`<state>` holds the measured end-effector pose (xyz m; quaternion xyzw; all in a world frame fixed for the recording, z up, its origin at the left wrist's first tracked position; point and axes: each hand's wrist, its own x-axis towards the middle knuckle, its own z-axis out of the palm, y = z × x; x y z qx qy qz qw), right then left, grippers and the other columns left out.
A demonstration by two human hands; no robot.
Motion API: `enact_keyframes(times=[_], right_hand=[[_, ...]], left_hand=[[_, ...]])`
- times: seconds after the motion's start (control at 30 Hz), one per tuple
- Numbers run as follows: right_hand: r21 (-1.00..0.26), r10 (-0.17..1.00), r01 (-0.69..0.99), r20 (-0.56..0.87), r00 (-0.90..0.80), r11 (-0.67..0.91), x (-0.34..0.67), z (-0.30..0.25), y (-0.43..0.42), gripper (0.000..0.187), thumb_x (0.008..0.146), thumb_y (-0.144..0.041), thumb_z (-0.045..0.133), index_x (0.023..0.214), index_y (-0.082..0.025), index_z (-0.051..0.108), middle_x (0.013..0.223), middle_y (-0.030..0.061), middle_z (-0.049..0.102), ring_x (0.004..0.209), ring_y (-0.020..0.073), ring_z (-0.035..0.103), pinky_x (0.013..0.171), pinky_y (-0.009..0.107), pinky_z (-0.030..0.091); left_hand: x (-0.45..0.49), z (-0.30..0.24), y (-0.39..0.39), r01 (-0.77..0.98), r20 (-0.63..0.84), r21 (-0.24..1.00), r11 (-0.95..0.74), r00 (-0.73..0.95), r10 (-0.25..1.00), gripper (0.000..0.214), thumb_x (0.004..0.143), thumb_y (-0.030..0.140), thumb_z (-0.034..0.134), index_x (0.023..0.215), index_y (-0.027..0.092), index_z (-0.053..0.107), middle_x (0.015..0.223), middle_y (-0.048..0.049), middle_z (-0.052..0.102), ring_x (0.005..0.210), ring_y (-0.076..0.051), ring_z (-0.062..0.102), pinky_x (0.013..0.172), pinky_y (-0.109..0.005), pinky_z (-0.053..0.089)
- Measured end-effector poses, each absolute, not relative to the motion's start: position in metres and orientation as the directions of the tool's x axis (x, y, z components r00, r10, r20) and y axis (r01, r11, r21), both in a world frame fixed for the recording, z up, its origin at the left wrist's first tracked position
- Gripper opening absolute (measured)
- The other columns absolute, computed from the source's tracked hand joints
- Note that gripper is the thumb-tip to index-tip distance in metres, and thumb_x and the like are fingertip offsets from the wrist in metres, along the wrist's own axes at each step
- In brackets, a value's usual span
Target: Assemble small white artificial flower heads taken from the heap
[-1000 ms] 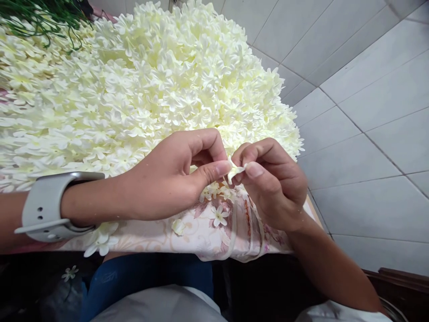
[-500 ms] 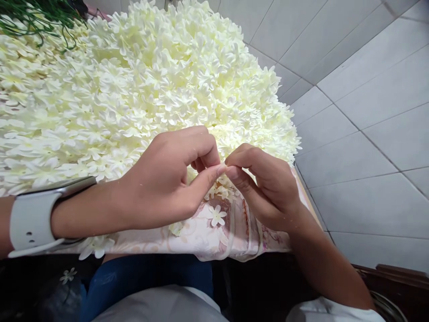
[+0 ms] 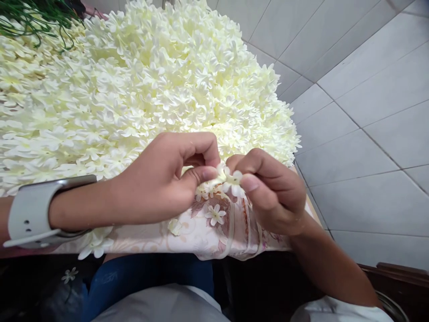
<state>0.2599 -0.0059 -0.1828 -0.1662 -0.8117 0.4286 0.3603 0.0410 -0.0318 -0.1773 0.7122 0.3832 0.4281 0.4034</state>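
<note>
Small cream artificial flowers (image 3: pixel 232 180) show between the fingertips of both hands, just above the table's front edge. My left hand (image 3: pixel 170 179), with a watch on its wrist, pinches them from the left between thumb and index finger. From the right, my right hand (image 3: pixel 273 188) grips the petals with thumb and bent index finger. How many blossoms are held is hard to tell, as the fingers hide part of them. Behind both hands rises a large heap of the same flowers (image 3: pixel 161 85). A loose flower (image 3: pixel 215 215) lies on the patterned tablecloth (image 3: pixel 144 241) below.
Green plastic stems (image 3: pixel 30 22) lie at the far left. A tiled wall (image 3: pixel 362 147) borders the table on the right. One flower (image 3: pixel 95 243) hangs at the table's front edge, and another (image 3: pixel 69 275) is lower, near my legs.
My fingertips have drawn slightly apart, and cream petals hidden before now show between them. My right hand has turned and shifted a little to the right.
</note>
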Motion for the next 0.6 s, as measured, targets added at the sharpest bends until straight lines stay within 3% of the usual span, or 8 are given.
enact_keyframes(times=[0.1,0.33,0.5,0.6], right_hand=[[-0.848,0.625,-0.14,0.479,-0.617,0.512,0.26,-0.182,-0.006,0.014,0.105,-0.016,0.051,0.093,-0.02,0.057,0.085,0.002,0.062,0.07,0.0119,0.056,0.062,0.028,0.045],[-0.847,0.74,-0.058,0.494,-0.456,0.529,0.261,-0.181,0.006,0.017,0.102,-0.023,0.06,0.085,-0.023,0.061,0.069,-0.003,0.057,0.058,0.0119,0.051,0.052,0.029,0.041],[-0.684,0.718,0.221,0.674,-0.176,0.696,0.264,-0.179,0.023,0.024,0.095,-0.025,0.073,0.075,-0.023,0.059,0.066,-0.004,0.054,0.054,0.0102,0.048,0.051,0.029,0.038],[-0.603,0.676,0.368,0.729,-0.105,0.708,0.266,-0.181,0.03,0.025,0.089,-0.021,0.08,0.075,-0.023,0.059,0.07,-0.0026,0.056,0.061,0.011,0.051,0.054,0.029,0.04]], left_hand=[[0.04,-0.18,-0.029,0.127,0.3,0.926,-0.356,0.328,0.896,0.015,0.087,0.017,0.065,0.074,0.019,0.059,0.075,-0.0002,0.065,0.07,-0.013,0.061,0.063,-0.027,0.047],[0.044,-0.181,-0.027,0.1,0.315,0.931,-0.351,0.265,0.911,0.016,0.088,0.018,0.067,0.076,0.019,0.058,0.072,0.0008,0.062,0.066,-0.011,0.057,0.059,-0.025,0.047],[0.044,-0.175,-0.027,0.016,0.286,0.955,-0.297,0.214,0.934,0.015,0.091,0.018,0.07,0.078,0.017,0.062,0.074,0.0004,0.066,0.07,-0.01,0.067,0.065,-0.02,0.056],[0.043,-0.174,-0.027,0.019,0.265,0.962,-0.274,0.196,0.944,0.013,0.091,0.021,0.073,0.081,0.016,0.066,0.076,0.0004,0.068,0.072,-0.011,0.07,0.069,-0.019,0.06]])
